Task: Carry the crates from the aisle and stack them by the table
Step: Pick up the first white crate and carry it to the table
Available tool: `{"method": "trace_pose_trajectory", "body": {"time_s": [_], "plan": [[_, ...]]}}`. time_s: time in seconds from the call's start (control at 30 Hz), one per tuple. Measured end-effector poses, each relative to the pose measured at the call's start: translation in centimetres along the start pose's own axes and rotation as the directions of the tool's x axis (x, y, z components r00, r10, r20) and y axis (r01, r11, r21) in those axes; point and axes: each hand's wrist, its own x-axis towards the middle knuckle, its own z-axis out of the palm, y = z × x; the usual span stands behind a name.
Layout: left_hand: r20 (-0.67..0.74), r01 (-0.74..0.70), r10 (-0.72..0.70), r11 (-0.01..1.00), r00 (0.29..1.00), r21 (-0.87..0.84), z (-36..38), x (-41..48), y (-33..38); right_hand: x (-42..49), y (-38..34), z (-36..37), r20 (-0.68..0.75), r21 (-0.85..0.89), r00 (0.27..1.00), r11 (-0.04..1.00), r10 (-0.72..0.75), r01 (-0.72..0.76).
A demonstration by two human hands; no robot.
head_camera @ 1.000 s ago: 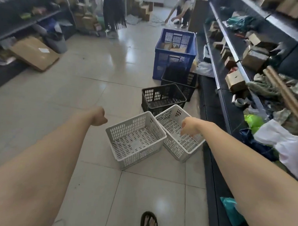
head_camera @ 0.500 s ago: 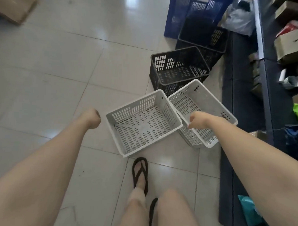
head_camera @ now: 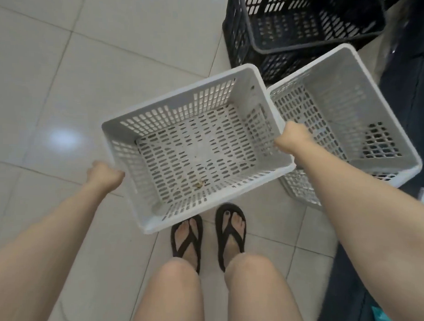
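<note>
An empty white slotted crate (head_camera: pixel 194 155) sits just in front of my feet, turned at an angle. My left hand (head_camera: pixel 104 174) is closed at the rim of its left short wall. My right hand (head_camera: pixel 291 139) is closed over the rim of the opposite wall. A second white crate (head_camera: pixel 347 98) stands against the first one on the right, partly behind my right forearm. Two black crates (head_camera: pixel 294 31), one nested in the other, stand beyond both at the top of the view.
My feet in black flip-flops (head_camera: pixel 230 233) stand on pale floor tiles (head_camera: pixel 64 83) right at the crate's near edge. The dark base of a shelf unit (head_camera: pixel 410 83) runs along the right side. A teal bag (head_camera: pixel 381 320) lies at its foot.
I have stepped up and bent over the crates, which now fill the view. Both hands have come in from beside the near white crate and closed on its two short walls.
</note>
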Motion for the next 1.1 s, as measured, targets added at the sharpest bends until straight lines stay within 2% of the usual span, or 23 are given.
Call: {"method": "trace_pose_trajectory", "body": {"time_s": [0.07, 0.13, 0.2, 0.27, 0.33, 0.5, 0.6, 0.73, 0.83, 0.97, 1.1], "plan": [[-0.018, 0.067, -0.068, 0.996, 0.998, -0.06, 3.1, 2.6, -0.3, 3.5, 0.4, 2.2, -0.075, 0.025, 0.996, 0.999, 0.037, -0.036], [0.001, 0.073, -0.074, 0.978, 0.997, -0.193, 5.0, 4.4, -0.5, 5.9, 0.5, 3.8, -0.138, 0.051, 0.989, 0.998, 0.047, -0.041], [-0.031, 0.083, -0.096, 0.95, 0.995, -0.302, 5.9, 5.8, -1.1, 7.6, 0.5, 4.7, -0.164, 0.098, 0.983, 0.993, 0.079, -0.063], [-0.071, 0.057, -0.085, 0.94, 0.994, -0.335, 5.8, 6.1, -1.2, 8.8, 0.5, 4.7, -0.165, 0.202, 0.976, 0.973, 0.143, -0.108], [-0.08, 0.04, -0.068, 0.949, 0.994, -0.312, 5.3, 6.0, -1.3, 9.2, 0.6, 4.2, -0.153, 0.244, 0.978, 0.965, 0.14, -0.099], [-0.089, 0.056, -0.084, 0.959, 0.993, -0.277, 1.6, 3.6, -1.9, 5.9, 2.7, 3.7, -0.06, 0.268, 0.998, 0.963, 0.028, -0.011], [-0.056, -0.003, -0.011, 0.969, 0.998, -0.246, -2.6, 0.5, -2.1, 1.8, 4.4, 2.0, 0.007, 0.295, 0.999, 0.955, 0.038, -0.038], [-0.049, -0.085, 0.078, 0.983, 0.996, -0.16, -9.7, -5.3, -1.0, -6.5, 6.1, -2.0, 0.078, 0.233, 0.996, 0.97, 0.049, -0.066], [-0.036, -0.139, 0.136, 0.981, 0.99, -0.136, -14.2, -9.2, -0.4, -13.4, 8.1, -4.6, 0.127, 0.298, 0.986, 0.945, 0.104, -0.138], [-0.001, -0.281, 0.283, 0.952, 0.959, -0.126, -18.3, -14.3, 1.0, -22.1, 10.8, -6.6, 0.156, 0.594, 0.967, 0.763, 0.201, -0.255], [0.052, -0.377, 0.384, 0.92, 0.922, -0.108, -20.7, -18.2, 3.8, -30.3, 13.1, -6.0, 0.123, 0.822, 0.899, 0.463, 0.421, -0.33]]}}
